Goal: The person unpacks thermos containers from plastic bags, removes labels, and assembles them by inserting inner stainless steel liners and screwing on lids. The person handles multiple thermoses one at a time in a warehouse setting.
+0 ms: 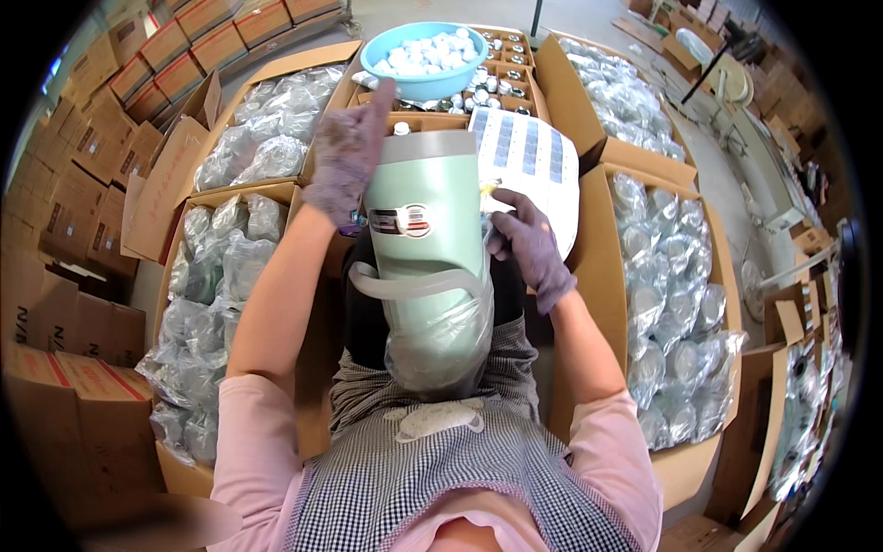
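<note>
A pale green tumbler with a side handle lies along my lap, its grey rim end pointing away from me. Clear plastic film covers its lower part, and a small label is on its side. My left hand, in a dirty grey glove, rests against the tumbler's left side near the rim with fingers stretched out. On the other side, my gloved right hand has bent fingers close to the tumbler; a small pale yellowish bit shows at its fingertips. Just beyond is a white sheet of blue-grey labels.
A light blue basin of white caps sits ahead on a divided carton. Open cartons of plastic-wrapped tumblers flank me, on the left and right. Stacked closed boxes stand farther left.
</note>
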{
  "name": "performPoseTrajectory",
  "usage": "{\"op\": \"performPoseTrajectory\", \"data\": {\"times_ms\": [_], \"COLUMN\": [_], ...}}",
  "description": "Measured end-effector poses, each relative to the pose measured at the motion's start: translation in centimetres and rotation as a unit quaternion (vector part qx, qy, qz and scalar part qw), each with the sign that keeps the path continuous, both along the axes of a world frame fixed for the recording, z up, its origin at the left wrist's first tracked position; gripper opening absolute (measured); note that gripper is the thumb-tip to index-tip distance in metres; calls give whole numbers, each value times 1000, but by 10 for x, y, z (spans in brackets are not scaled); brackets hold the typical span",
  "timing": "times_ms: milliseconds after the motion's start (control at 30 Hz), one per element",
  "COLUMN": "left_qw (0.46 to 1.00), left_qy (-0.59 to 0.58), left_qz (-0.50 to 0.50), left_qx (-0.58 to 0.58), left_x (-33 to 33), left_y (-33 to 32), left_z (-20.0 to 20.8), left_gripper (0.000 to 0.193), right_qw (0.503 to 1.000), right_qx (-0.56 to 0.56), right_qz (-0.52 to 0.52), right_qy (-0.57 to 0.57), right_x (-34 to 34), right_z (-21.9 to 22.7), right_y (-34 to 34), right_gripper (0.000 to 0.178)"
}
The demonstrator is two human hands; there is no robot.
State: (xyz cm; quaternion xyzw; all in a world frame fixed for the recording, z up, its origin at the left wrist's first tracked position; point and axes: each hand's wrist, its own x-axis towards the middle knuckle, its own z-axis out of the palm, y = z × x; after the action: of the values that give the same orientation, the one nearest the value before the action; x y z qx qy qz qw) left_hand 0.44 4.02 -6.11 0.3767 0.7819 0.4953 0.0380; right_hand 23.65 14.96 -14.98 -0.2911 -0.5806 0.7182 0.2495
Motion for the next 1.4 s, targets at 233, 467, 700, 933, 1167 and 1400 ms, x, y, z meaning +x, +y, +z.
{"op": "performPoseTrajectory", "data": {"times_ms": [233, 467, 700, 933, 1167, 1400], "left_qw": [986, 973, 969, 926, 883, 889], "left_qy": [71, 135, 228, 281, 280, 256], "left_qz": [-35, -136, -78, -186, -197, -217], "left_qx": [-146, -129, -60, -168, -321, -312], "left_x": [-5, 4, -5, 30, 98, 118], "left_y": [44, 50, 50, 71, 104, 106], "left_z": [-39, -25, -61, -20, 5, 14], "left_gripper": [77, 57, 50, 54, 62, 54], "right_qw": [771, 673, 707, 625, 619, 631], "right_qx": [631, 733, 696, 770, 684, 688], "right_qz": [85, -34, 119, 130, 352, 355], "right_qy": [23, 95, 34, 4, -157, -60], "right_x": [33, -3, 3, -30, -26, -46], "right_z": [3, -14, 13, -18, -2, -55], "right_y": [-49, -38, -55, -81, -134, -164], "right_gripper": [76, 29, 45, 26, 39, 32]}}
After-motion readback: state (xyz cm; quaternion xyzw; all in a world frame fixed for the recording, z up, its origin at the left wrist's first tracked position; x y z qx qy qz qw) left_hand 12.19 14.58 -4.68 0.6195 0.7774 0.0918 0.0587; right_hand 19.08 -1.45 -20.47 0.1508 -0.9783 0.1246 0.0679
